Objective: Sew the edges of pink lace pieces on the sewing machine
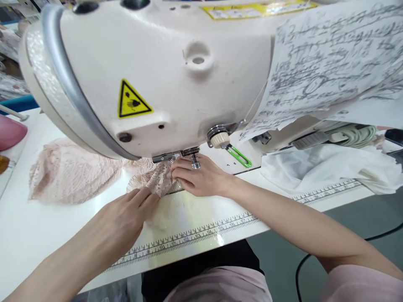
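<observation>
A pale pink piece of lace fabric (147,176) lies bunched on the table under the head of a white sewing machine (176,84). My left hand (135,209) is closed on the near edge of the lace, its fingertips curled into the cloth. On the lace's right side, my right hand (198,174) has its fingers bent around the fabric close to the needle area. The machine head hides the needle and part of the cloth. More pink lace (75,172) spreads out to the left.
A printed ruler (182,237) runs along the table's front edge. White cloth (327,167) lies at the right, with a coiled pale green cord (359,135) behind it. Green thread snips (239,156) hang from the machine. Handwritten paper (327,58) covers the machine's right side.
</observation>
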Motion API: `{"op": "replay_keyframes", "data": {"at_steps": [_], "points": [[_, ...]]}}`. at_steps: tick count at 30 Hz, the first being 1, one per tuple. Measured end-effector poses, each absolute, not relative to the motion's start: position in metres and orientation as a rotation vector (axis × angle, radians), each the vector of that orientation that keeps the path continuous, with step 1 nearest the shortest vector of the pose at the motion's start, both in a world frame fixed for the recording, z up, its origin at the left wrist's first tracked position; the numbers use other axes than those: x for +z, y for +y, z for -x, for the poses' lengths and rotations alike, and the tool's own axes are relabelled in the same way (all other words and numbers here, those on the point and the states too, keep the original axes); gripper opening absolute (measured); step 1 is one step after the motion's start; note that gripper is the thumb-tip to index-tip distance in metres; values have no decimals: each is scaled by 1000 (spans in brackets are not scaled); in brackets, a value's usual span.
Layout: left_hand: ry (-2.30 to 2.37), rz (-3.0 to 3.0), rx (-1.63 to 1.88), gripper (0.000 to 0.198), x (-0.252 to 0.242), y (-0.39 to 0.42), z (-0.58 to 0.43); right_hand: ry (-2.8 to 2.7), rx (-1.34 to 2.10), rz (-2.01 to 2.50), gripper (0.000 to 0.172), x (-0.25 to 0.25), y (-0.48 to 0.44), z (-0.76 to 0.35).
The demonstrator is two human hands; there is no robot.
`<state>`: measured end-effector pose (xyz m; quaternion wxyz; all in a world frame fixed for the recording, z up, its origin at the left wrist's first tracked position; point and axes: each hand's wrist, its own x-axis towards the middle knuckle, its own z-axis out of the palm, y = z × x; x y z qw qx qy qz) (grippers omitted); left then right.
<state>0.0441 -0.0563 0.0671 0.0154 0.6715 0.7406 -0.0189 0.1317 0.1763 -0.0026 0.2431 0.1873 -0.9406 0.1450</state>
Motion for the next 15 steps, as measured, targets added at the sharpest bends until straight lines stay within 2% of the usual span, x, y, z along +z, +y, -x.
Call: {"op": "replay_keyframes", "data": {"at_steps": [4,11,15], "points": [[2347,-2359,-124,50,64,-52,-40,-2542,367,-506,25,-2,177,-133],[2353,-2284,450,19,68,-48,-32,-2526,398,-516,38,4,175,-136],[2328,-2088,641,12,66,-55,-36,-2473,371,-506,28,6,172,-136]]}}
